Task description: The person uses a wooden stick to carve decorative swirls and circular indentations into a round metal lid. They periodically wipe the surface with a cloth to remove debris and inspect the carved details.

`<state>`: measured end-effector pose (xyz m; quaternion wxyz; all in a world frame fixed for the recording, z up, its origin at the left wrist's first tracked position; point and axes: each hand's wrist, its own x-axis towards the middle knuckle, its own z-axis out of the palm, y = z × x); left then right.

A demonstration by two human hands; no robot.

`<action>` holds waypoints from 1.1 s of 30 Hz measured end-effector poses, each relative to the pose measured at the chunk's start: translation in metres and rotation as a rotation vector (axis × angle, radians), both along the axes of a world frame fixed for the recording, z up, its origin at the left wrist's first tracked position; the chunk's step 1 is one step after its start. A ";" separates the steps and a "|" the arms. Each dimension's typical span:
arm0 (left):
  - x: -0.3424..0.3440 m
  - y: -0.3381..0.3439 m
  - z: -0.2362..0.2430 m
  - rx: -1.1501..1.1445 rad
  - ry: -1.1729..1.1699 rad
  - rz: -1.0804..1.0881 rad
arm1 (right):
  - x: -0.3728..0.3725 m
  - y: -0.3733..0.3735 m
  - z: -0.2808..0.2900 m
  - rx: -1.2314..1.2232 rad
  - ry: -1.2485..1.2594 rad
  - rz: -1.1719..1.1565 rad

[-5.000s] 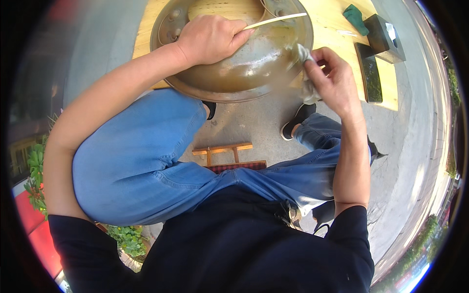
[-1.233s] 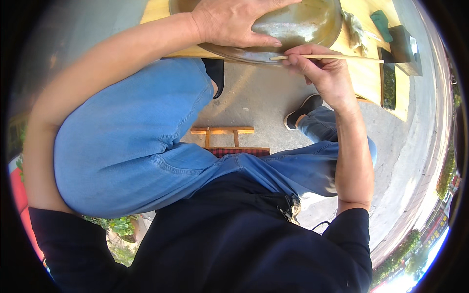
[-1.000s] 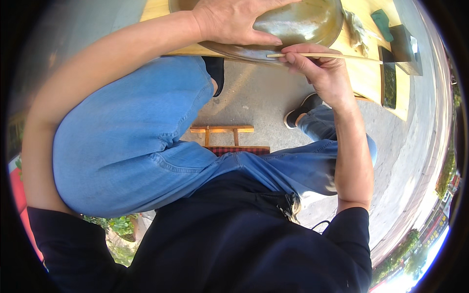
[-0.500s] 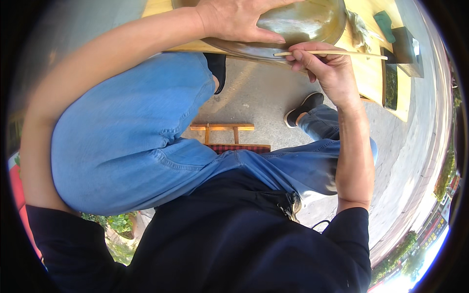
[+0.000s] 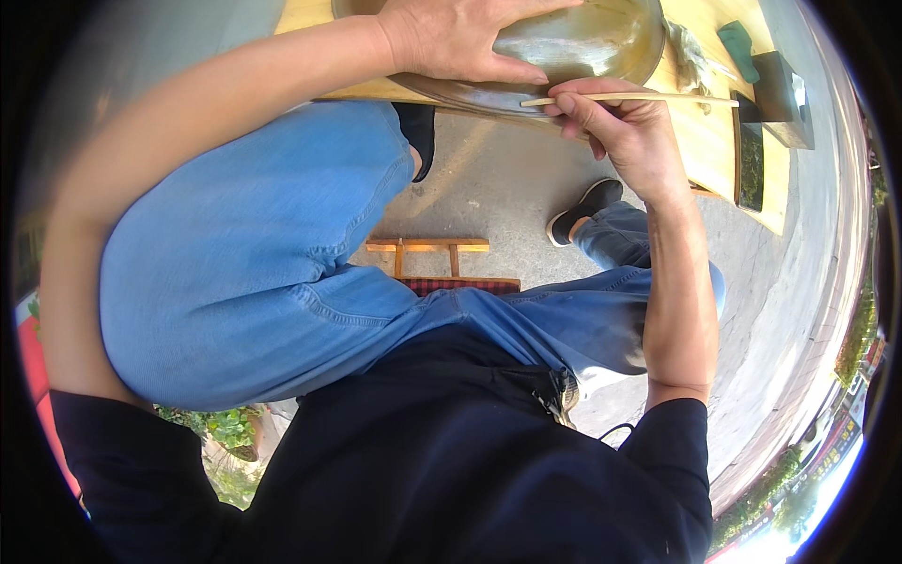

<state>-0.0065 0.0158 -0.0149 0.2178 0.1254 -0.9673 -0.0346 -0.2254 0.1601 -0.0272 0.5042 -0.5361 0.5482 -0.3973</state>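
Note:
A wide, round, shiny brownish-grey dish (image 5: pixel 601 42) rests on the pale wooden table at the top of the view, cut off by the upper edge. My left hand (image 5: pixel 451 39) lies across it with the fingers spread and the thumb stretched out; some fingertips are out of view. By the dish's near rim, my right hand (image 5: pixel 620 122) pinches a thin, pale wooden stick (image 5: pixel 691 97) between thumb and fingers. The stick lies almost level, its left tip at the rim and its other end pointing right. Whether the tip touches the dish I cannot tell.
On the table (image 5: pixel 723 174) to the right lie a crumpled whitish cloth (image 5: pixel 689 56), a dark green item (image 5: pixel 739 49) and a dark box (image 5: pixel 782 89). Below, a small wooden stool (image 5: pixel 427 245) with a checked seat stands on the concrete floor between my legs.
My right hand has shifted slightly left with the stick, whose right end is a little higher. My left hand stays on the dish.

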 end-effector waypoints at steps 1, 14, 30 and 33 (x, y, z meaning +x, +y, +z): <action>0.000 0.000 0.000 0.002 0.002 -0.002 | 0.001 0.000 -0.001 -0.018 -0.015 0.001; 0.000 0.001 0.002 0.008 0.002 -0.009 | 0.003 0.000 -0.002 -0.007 -0.021 -0.008; 0.003 0.000 0.002 0.009 0.029 -0.018 | -0.006 -0.001 -0.001 -0.003 -0.023 0.038; 0.000 0.000 0.001 0.020 0.027 -0.018 | -0.003 0.000 -0.002 0.012 -0.015 0.013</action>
